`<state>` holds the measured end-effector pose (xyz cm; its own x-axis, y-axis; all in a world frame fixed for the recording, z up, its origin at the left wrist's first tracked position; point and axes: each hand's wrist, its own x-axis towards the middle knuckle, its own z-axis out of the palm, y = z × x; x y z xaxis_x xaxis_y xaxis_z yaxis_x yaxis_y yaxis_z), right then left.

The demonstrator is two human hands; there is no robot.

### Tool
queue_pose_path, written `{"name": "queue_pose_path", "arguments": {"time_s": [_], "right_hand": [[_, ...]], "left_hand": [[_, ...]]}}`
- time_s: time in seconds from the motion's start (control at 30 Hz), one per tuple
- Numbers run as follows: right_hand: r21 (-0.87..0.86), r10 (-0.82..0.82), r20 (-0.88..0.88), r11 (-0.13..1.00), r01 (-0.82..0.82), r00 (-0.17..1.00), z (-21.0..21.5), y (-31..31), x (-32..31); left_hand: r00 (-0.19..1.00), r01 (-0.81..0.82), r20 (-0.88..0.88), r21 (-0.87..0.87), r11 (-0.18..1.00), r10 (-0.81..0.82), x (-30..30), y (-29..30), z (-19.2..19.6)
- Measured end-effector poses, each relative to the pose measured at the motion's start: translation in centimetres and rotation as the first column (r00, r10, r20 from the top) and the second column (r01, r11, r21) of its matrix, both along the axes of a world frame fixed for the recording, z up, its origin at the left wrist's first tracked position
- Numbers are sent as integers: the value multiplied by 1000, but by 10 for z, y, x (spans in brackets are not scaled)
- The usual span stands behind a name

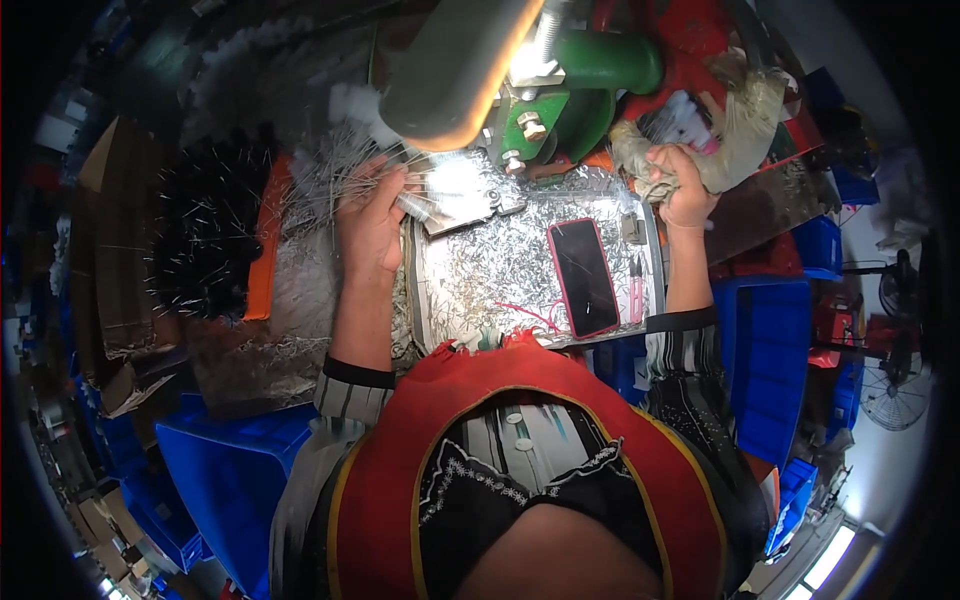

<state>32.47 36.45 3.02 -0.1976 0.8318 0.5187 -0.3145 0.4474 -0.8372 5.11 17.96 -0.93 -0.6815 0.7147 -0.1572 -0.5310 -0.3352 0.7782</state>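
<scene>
Several thin metal wires [345, 165], some with blurred white tufts near them, fan out around my left hand [375, 215]. Its fingers are closed on this bundle at the left side of the lit metal plate [470, 190]. On the right, my right hand [682, 188] is wrapped round a thick, curved handle [752, 115] bound in greyish cloth. That handle stands beside a green machine [610, 65] with bolts on its front. Strong light falls on the plate from a lamp [450, 80] overhead, whose shade hides part of the machine.
Metal scraps litter a shallow tray [470, 285], where a phone [585, 278] with a pink edge and pink-handled tweezers [636, 288] lie. Black bristle brushes with wire stems [215, 225] fill an orange-edged container [265, 260]. Blue bins [765, 350] stand around the bench.
</scene>
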Motion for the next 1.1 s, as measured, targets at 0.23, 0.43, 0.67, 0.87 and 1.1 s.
{"name": "queue_pose_path", "arguments": {"time_s": [0.23, 0.43, 0.67, 0.87, 1.1], "right_hand": [[-348, -158, 119, 918, 190, 980, 51, -6, 3], [-419, -160, 128, 886, 199, 979, 64, -8, 4], [-436, -116, 154, 883, 172, 981, 74, -5, 6], [-266, -147, 63, 951, 159, 987, 46, -6, 1], [-252, -103, 48, 961, 112, 994, 29, -5, 0]], "left_hand": [[1000, -27, 5, 45, 999, 27, -4, -4, -7], [996, -60, 69, 62, 996, 55, -3, -1, -4], [997, -58, 48, 43, 997, 56, -5, 2, -7], [996, -72, 56, 46, 996, 69, -4, 2, -5], [996, -75, 47, 53, 996, 72, -3, 2, -6]]}}
